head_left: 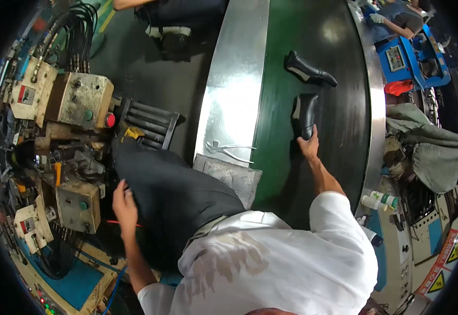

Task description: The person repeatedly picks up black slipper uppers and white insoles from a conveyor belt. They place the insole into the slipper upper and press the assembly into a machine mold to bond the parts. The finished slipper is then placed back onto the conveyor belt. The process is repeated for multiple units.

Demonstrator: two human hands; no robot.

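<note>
On the dark conveyor belt (339, 121) ahead and to the right, my right hand (309, 146) is closed round the narrow toe end of a black leather shoe (307, 109). A second black shoe (309, 69) lies on its side just beyond it, toe pointing right. My left hand (125, 206) hangs beside my left thigh, close to the machine; its fingers are loosely bent and I see nothing held in them. A thin red object (114, 222) shows near that wrist. Metal pliers (222, 148) rest on the steel ledge (239, 79), above a worn grey pad (234, 176).
At left stands a machine with grimy control boxes (84, 100), a red button (110, 120) and black hoses (82, 31). A slatted black rack (147, 123) sits beyond my legs. Rightward are bottles (384, 199), grey cloth (433, 157) and a co-worker (399, 21) by a blue machine (412, 55).
</note>
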